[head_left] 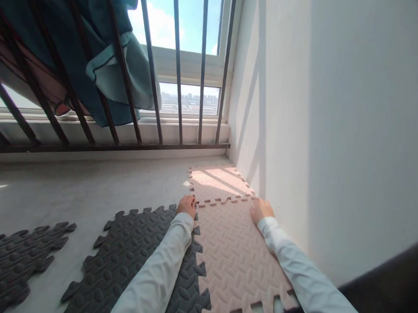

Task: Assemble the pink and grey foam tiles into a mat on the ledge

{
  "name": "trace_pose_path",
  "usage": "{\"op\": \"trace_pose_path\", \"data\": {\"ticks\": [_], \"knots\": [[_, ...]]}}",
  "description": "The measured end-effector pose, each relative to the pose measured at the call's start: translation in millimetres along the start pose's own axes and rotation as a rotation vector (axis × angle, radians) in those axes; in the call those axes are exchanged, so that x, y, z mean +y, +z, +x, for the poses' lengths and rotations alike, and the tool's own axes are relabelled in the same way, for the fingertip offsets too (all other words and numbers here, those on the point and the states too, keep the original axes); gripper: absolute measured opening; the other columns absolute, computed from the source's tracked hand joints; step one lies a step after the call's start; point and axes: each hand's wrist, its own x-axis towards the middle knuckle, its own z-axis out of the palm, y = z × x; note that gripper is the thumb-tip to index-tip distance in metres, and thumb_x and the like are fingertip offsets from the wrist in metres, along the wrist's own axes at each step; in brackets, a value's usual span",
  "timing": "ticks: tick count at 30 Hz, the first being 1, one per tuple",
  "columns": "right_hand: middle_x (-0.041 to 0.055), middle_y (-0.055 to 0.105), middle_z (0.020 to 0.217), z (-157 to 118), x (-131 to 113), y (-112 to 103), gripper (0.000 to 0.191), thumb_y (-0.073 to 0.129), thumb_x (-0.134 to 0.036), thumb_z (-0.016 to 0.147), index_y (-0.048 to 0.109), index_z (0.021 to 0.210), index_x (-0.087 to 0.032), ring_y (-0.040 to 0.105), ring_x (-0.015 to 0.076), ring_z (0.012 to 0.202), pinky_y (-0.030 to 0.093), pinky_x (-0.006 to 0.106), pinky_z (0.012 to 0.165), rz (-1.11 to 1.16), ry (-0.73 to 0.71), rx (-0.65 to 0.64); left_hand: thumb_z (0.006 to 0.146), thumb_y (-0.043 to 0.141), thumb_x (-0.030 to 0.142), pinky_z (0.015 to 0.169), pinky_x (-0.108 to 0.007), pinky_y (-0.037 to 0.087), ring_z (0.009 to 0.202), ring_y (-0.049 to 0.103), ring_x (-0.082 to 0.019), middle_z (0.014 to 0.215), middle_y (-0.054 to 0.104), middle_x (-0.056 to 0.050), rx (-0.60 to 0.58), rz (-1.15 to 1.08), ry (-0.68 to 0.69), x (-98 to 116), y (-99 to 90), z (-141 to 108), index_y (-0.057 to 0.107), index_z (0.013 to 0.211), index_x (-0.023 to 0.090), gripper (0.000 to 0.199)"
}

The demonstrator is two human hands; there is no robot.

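Two pink foam mats with toothed edges lie in line along the wall. My left hand (186, 206), fingers curled, is at the far left corner of the nearer pink mat (235, 247). At that mat's far right corner, my right hand (261, 209) has its fingers bent on the edge. The farther pink mat (217, 181) lies just beyond, its teeth along the nearer mat's far edge. A dark grey mat (130, 252) sits left of the nearer pink mat, partly under my left forearm.
Another dark grey mat (19, 257) lies at the far left on the pale floor (82, 185). A white wall (284, 125) rises on the right. Dark metal railings (178, 75) stand before the window, with blue cloth (88, 78) behind them.
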Motion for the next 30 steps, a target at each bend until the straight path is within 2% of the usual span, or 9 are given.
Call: {"op": "trace_pose_path", "data": {"ticks": [4, 7, 11, 16, 19, 23, 26, 30], "knots": [[0.0122, 0.057, 0.098, 13.5, -11.3, 3.0, 0.030, 0.038, -0.018, 0.072, 0.056, 0.095, -0.012, 0.049, 0.0231, 0.095, 0.036, 0.032, 0.076, -0.001, 0.051, 0.032, 0.075, 0.042, 0.011, 0.078, -0.025, 0.039, 0.087, 0.049, -0.016, 0.094, 0.055, -0.004, -0.021, 0.063, -0.044, 7.9, -4.2, -1.5, 0.057, 0.086, 0.020, 0.021], [0.0133, 0.054, 0.104, 17.7, -16.9, 4.8, 0.031, 0.038, -0.018, 0.072, 0.055, 0.096, -0.010, 0.046, 0.0243, 0.099, 0.035, 0.033, 0.076, -0.009, 0.077, 0.082, 0.075, 0.041, 0.010, 0.076, -0.026, 0.038, 0.087, 0.048, -0.017, 0.095, 0.055, -0.004, -0.018, 0.090, -0.065, 11.8, -5.5, -1.1, 0.056, 0.088, 0.020, 0.022], [0.0115, 0.054, 0.106, 21.0, -16.2, 11.9, 0.032, 0.038, -0.018, 0.072, 0.054, 0.100, -0.011, 0.046, 0.0227, 0.098, 0.035, 0.032, 0.077, 0.006, 0.064, 0.123, 0.072, 0.042, 0.006, 0.076, -0.024, 0.038, 0.084, 0.049, -0.016, 0.092, 0.056, -0.004, 0.016, 0.045, -0.056, 6.2, -2.2, 4.4, 0.056, 0.083, 0.018, 0.022], [0.0083, 0.050, 0.115, 21.6, -15.2, 15.2, 0.043, 0.037, -0.018, 0.074, 0.046, 0.116, -0.020, 0.046, 0.0220, 0.099, 0.036, 0.032, 0.076, -0.017, 0.024, 0.143, 0.071, 0.045, 0.008, 0.075, -0.024, 0.040, 0.083, 0.050, -0.016, 0.089, 0.057, -0.004, 0.037, -0.047, -0.033, -5.2, 1.5, 8.9, 0.057, 0.080, 0.018, 0.018], [0.0078, 0.046, 0.122, 21.6, -15.7, 15.9, 0.039, 0.035, -0.018, 0.075, 0.052, 0.110, -0.022, 0.045, 0.0216, 0.103, 0.036, 0.033, 0.077, -0.046, 0.001, 0.123, 0.070, 0.048, 0.010, 0.075, -0.025, 0.041, 0.084, 0.051, -0.015, 0.088, 0.057, -0.002, 0.012, -0.086, 0.020, -8.5, 2.3, 9.0, 0.058, 0.078, 0.020, 0.016], [0.0096, 0.048, 0.121, 21.7, -14.3, 18.4, 0.039, 0.035, -0.017, 0.075, 0.052, 0.110, -0.018, 0.046, 0.0220, 0.102, 0.037, 0.033, 0.077, -0.072, -0.029, 0.141, 0.069, 0.047, 0.009, 0.077, -0.026, 0.041, 0.086, 0.051, -0.015, 0.088, 0.057, -0.002, 0.004, -0.085, 0.055, -8.4, 1.3, 9.3, 0.059, 0.077, 0.020, 0.018], [0.0082, 0.050, 0.119, 21.6, -12.4, 20.2, 0.042, 0.036, -0.016, 0.074, 0.049, 0.114, -0.017, 0.046, 0.0206, 0.103, 0.036, 0.033, 0.080, -0.059, -0.096, 0.183, 0.068, 0.046, 0.008, 0.077, -0.025, 0.041, 0.087, 0.051, -0.015, 0.090, 0.057, -0.002, -0.016, -0.070, 0.047, -4.9, -1.8, 8.8, 0.060, 0.077, 0.020, 0.020], [0.0039, 0.055, 0.114, 22.0, -11.3, 22.0, 0.036, 0.037, -0.017, 0.076, 0.054, 0.108, -0.020, 0.044, 0.0160, 0.107, 0.032, 0.029, 0.086, -0.020, -0.243, 0.196, 0.070, 0.044, 0.010, 0.078, -0.026, 0.040, 0.086, 0.050, -0.016, 0.091, 0.057, -0.002, -0.026, 0.025, 0.024, 8.5, -9.6, 2.4, 0.060, 0.079, 0.020, 0.021]]}}
